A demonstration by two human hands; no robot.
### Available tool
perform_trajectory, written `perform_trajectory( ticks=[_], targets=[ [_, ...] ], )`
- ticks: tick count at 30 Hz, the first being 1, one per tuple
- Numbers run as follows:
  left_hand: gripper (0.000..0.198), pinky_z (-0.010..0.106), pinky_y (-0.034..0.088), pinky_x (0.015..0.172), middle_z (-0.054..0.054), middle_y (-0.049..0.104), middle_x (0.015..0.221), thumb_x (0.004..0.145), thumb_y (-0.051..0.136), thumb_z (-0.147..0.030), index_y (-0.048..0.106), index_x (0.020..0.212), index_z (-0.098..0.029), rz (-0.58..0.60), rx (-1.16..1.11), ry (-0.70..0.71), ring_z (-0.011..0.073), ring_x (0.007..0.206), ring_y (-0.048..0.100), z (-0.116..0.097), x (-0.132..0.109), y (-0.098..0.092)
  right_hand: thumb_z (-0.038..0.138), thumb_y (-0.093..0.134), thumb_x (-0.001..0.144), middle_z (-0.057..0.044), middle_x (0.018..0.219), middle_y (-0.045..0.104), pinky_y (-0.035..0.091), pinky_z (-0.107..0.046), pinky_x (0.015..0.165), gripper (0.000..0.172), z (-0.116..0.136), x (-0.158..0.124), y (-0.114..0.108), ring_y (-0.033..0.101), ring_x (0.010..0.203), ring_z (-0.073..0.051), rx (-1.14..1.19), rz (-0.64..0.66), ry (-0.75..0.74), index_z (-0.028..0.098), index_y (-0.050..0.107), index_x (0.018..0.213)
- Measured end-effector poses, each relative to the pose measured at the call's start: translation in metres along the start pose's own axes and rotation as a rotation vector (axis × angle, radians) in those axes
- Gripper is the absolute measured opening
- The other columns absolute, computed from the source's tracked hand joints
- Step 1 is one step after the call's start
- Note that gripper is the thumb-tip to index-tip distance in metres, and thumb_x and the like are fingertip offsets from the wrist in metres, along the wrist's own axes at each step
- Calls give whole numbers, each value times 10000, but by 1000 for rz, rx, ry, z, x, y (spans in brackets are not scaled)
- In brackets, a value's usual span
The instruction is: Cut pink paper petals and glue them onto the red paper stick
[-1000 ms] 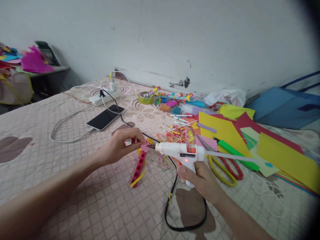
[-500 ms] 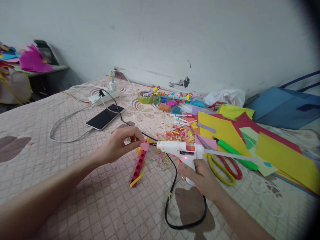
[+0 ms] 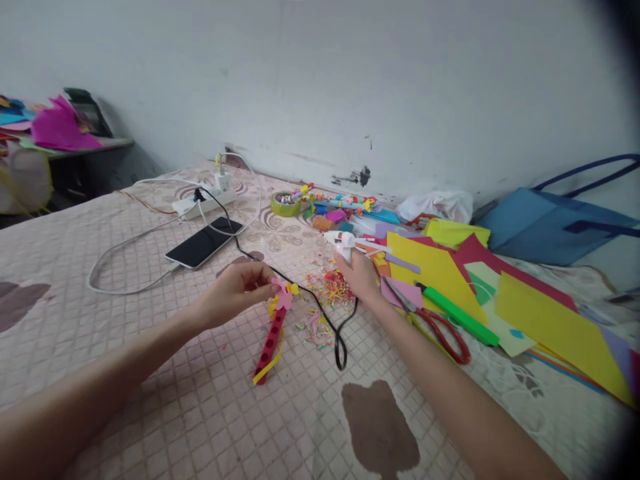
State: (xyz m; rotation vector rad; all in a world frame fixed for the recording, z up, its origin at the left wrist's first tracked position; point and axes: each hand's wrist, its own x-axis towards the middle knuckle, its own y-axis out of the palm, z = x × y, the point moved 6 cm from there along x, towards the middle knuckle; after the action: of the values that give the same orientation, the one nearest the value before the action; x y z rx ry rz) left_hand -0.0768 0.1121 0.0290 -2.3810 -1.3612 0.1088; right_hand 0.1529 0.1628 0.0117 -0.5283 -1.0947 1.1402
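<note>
Seen from the head camera, the glue gun [image 3: 341,243] has pulled away from the pink paper flower [image 3: 283,295]. A second ago its nozzle touched the flower; now the right hand [image 3: 359,275], closed around the handle, holds it well apart, out over the paper scraps [image 3: 331,283] near the scissors [image 3: 434,325]. The gun's long axis runs left to right, nozzle leftward, and its black cord [image 3: 341,347] trails back in a loop. The left hand [image 3: 239,291] pinches the flower between its fingertips at the far end of the red strip [image 3: 270,340]. The strip lies on the bedspread [image 3: 150,373], running away from the person, with the phone [image 3: 203,244] beyond.
</note>
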Motion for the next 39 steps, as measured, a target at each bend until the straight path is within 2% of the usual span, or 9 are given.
perform_trajectory(
  ticks=[4,10,16,22,26,30,32,35,39],
  targets=[
    [174,197,416,531,-6,555,668,799,560,-307,553,764,-136,-5,-12,-5,81,591,507,1,0,0,387,476,832,-142,818,658,380,-304,658,274,-4,12,9,585,778,-255,-65,17,15,143,601,826],
    [188,184,398,508,-9,555,646,778,587,-311,553,744,-128,-26,-26,-41,72,571,494,5,0,0,435,411,871,-117,795,655,392,-305,679,351,-12,3,-5,576,756,-226,-76,22,24,153,598,779],
    [218,191,392,491,-11,549,615,754,603,-325,545,687,-126,-18,-38,-81,73,542,488,7,-2,4,399,431,868,-86,780,646,416,-302,684,299,-14,-13,-21,569,727,-201,56,-54,2,153,591,810],
    [240,201,413,491,-1,573,615,753,596,-355,538,673,-136,-28,2,-92,92,557,524,12,-4,7,351,483,827,-70,745,629,428,-296,640,222,-13,-18,-23,561,673,-186,142,-62,7,155,579,785],
    [240,193,388,462,-3,564,601,762,584,-358,537,670,-141,-40,61,-82,90,539,509,12,-6,6,278,478,831,-60,761,618,431,-285,646,153,24,-35,-35,553,687,-173,250,-89,-68,165,575,792],
    [233,190,366,450,-12,550,585,763,573,-350,549,651,-147,-73,178,-46,84,525,481,6,-9,5,231,512,825,-29,759,586,428,-264,660,83,88,-66,-43,541,704,-150,355,34,-245,183,560,778],
    [213,191,359,448,-17,552,572,760,571,-331,558,647,-151,-78,221,-45,81,514,470,4,-11,7,229,541,801,-22,736,567,430,-270,671,55,110,-77,-43,539,725,-158,357,59,-286,189,548,765],
    [147,188,352,447,-25,563,563,748,564,-266,568,651,-156,-95,269,-27,73,498,460,0,-13,7,189,535,777,-21,741,557,431,-272,667,31,122,-83,-36,537,731,-159,340,82,-296,193,529,748],
    [103,179,343,437,-31,567,558,738,558,-218,569,655,-158,-97,308,9,67,491,458,-1,-13,9,137,496,776,-22,743,551,423,-263,649,73,122,-82,-27,535,713,-150,303,109,-295,189,522,732]
  ],
)
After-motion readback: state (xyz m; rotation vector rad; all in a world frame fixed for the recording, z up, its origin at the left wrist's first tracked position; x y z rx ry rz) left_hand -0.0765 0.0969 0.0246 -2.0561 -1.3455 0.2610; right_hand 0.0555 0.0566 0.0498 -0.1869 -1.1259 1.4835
